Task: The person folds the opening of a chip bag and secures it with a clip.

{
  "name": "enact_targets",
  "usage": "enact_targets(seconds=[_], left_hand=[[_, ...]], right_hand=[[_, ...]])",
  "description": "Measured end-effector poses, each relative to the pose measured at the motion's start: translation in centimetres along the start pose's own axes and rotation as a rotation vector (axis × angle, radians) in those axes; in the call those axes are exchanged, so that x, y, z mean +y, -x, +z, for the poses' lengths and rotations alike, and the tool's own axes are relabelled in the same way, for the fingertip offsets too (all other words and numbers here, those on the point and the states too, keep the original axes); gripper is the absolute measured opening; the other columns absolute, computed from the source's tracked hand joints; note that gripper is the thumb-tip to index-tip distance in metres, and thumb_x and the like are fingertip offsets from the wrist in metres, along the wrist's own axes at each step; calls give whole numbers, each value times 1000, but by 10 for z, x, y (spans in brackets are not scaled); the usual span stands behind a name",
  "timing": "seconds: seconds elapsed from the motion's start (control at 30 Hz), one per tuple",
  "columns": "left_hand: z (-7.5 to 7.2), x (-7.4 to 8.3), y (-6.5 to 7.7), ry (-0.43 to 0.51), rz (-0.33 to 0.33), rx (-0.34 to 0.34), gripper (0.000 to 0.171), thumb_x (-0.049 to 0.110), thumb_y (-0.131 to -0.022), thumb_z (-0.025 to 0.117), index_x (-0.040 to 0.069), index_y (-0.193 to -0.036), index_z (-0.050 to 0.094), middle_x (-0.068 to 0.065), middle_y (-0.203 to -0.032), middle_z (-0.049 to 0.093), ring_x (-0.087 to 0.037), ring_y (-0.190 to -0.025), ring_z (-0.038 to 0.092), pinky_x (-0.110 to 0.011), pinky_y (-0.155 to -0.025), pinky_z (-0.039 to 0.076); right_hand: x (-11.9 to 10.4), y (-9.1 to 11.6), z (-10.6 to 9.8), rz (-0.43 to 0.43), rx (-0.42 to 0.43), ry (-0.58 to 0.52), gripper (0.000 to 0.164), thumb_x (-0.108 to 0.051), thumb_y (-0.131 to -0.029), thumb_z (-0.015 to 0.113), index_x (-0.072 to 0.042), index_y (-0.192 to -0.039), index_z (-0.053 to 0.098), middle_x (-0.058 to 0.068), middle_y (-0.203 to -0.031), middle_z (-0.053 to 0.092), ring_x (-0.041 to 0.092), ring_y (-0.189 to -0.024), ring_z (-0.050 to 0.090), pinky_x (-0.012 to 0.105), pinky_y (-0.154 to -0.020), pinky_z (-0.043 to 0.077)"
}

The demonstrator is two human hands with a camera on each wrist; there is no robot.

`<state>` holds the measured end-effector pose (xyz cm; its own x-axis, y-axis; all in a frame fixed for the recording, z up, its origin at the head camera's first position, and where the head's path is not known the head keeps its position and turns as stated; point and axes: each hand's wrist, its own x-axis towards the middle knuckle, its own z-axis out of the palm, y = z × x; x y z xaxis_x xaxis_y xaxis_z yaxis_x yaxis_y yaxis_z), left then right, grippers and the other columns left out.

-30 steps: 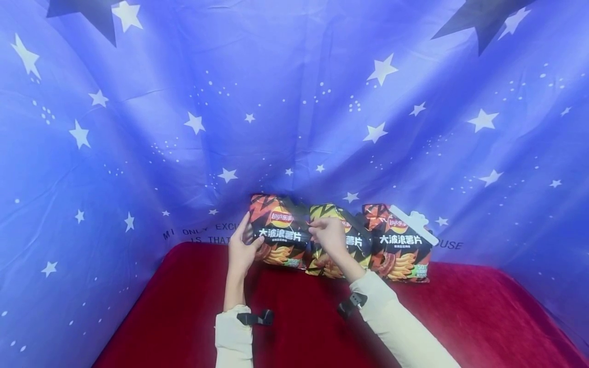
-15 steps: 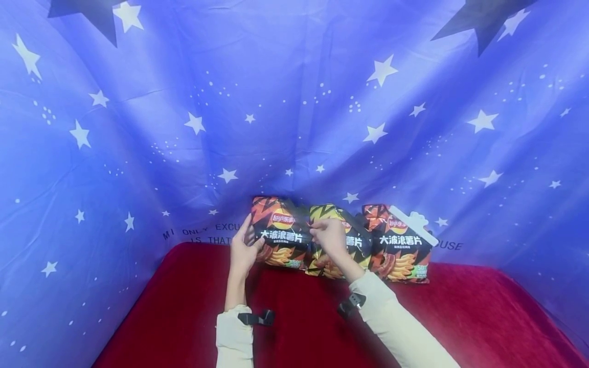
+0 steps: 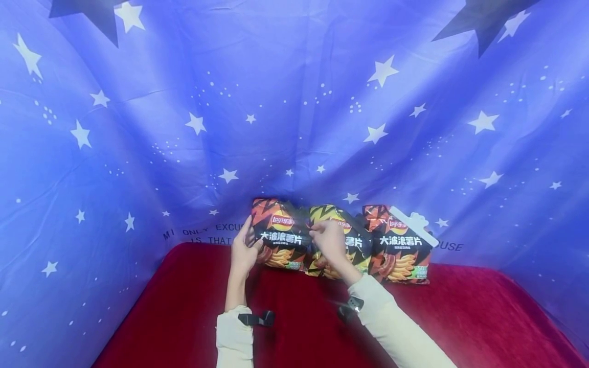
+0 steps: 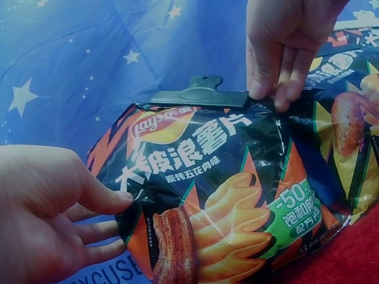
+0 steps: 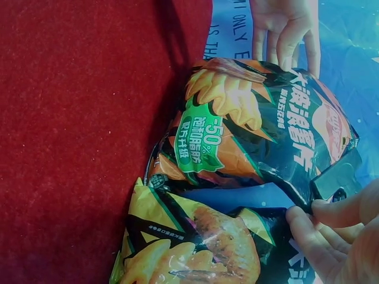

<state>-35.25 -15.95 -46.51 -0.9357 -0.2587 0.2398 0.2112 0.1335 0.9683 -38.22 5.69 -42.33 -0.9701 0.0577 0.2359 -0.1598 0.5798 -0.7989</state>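
While the left hand [image 3: 242,251] steadies the orange bag [image 3: 279,236] at its left edge, thumb on the front and fingers curled behind, the right hand [image 3: 327,239] pinches the bag's top right corner just beside a black clip [image 4: 200,96]. That bag stands at the left end of a row of three against the blue star cloth [image 3: 138,153], on the red cloth [image 3: 184,317]; a yellow bag [image 3: 342,245] is next to it and a third bag [image 3: 402,248], with a white clip [image 3: 414,225] on top, is at the right.

To do this well, I judge the right fingers should keep their pinch on the folded top close to the clip, so the foil stays flat, while the left hand holds firm enough that the bag neither tips nor slides into its neighbour. A soft grip matters; the bag is puffy and would crush or crackle out of shape.

From the head, the black clip is barely distinguishable against the dark bag top. The left wrist view shows it plainly, lying along the top seam with the right fingertips [image 4: 269,89] at its right end. The right wrist view shows the orange bag overlapping the yellow one, the clip's end [image 5: 337,174] beside the pinching fingers, and the left hand's fingers [image 5: 284,29] at the far edge.
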Motion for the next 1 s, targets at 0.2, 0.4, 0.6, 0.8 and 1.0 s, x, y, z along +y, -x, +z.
enact_targets(seconds=[0.2,0.4,0.6,0.8,1.0], left_hand=[[0,0,-1,-16,-4,-6,79,-19,-88,58,13,-157,38,-33,-143,54,-46,-133,54,-53,-112,44],[0,-1,0,-24,-12,-11,79,-18,-88,58,13,-158,36,-33,-146,51,-46,-135,52,-53,-113,43],[-2,0,1,-36,-16,-18,79,-17,-89,58,13,-158,36,-32,-148,49,-46,-137,50,-53,-113,43],[-1,-1,0,-44,2,-16,77,-17,-89,58,11,-158,37,-33,-147,49,-46,-135,52,-52,-112,44],[1,-4,0,-44,6,7,76,-17,-89,60,9,-157,39,-31,-146,51,-44,-134,54,-50,-111,45]], right_hand=[[1,3,3,-46,52,36,14,-5,-86,75,-1,-98,78,15,-91,78,20,-68,69,32,-65,56],[3,6,6,-97,103,54,13,-3,-85,75,0,-96,78,16,-94,78,28,-79,70,43,-76,57],[3,7,7,-106,95,42,13,-1,-84,75,1,-96,78,18,-97,77,31,-83,70,45,-80,58],[3,8,6,-102,86,48,13,-2,-85,75,0,-97,78,18,-100,77,29,-82,71,44,-80,59],[4,10,9,-90,96,58,16,-3,-87,73,1,-101,78,20,-109,76,32,-92,72,47,-89,58]])
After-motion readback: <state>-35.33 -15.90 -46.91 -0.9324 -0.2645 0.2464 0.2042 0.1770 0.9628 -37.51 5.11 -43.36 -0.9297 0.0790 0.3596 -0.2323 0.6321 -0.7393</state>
